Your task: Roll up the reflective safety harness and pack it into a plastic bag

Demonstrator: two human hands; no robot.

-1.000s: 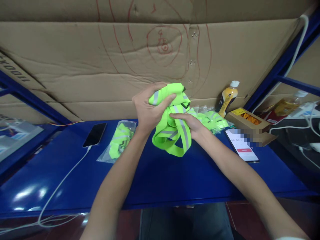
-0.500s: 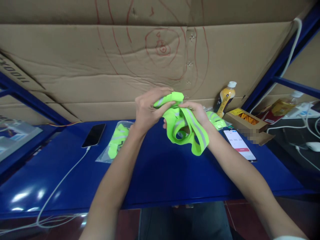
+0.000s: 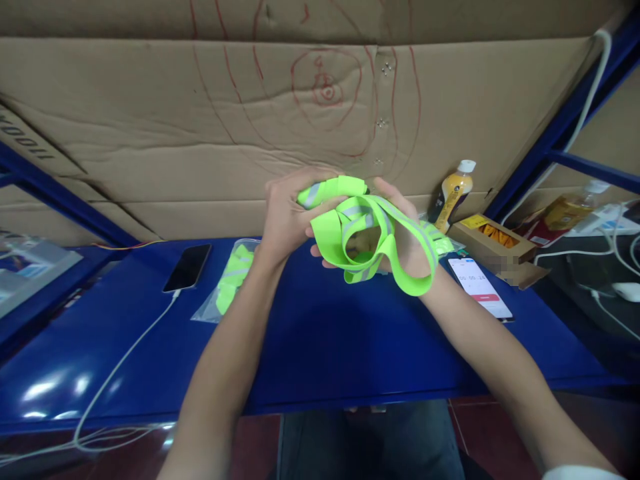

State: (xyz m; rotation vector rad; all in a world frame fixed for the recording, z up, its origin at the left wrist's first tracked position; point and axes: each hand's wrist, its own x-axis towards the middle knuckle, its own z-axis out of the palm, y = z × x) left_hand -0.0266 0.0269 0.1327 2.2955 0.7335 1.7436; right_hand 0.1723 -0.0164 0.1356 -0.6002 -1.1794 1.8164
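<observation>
My left hand [image 3: 285,210] is closed around a folded bundle of a neon-yellow reflective strap [image 3: 345,187] with silver stripes. The loose part of this strap hangs in several open loops across my right palm. My right hand [image 3: 413,243] cradles those loops from below and behind. Its thumb is raised away from the strap, and its fingertips show under the loops beside my left hand. Both hands are held above the blue table [image 3: 340,347], close together. The loops cover much of my right fingers.
A clear bag with a neon strap [image 3: 230,280] lies left, near a black phone [image 3: 187,268] on a cable. To the right are another packed neon strap [image 3: 437,240], a phone showing a timer [image 3: 480,287], a drink bottle [image 3: 453,197] and an opened carton [image 3: 493,240]. Cardboard [image 3: 150,120] stands behind.
My right thumb has lifted off the folded bundle and the right hand has turned palm up beneath the loops. The loops have spread and shifted right. My left hand keeps its grip.
</observation>
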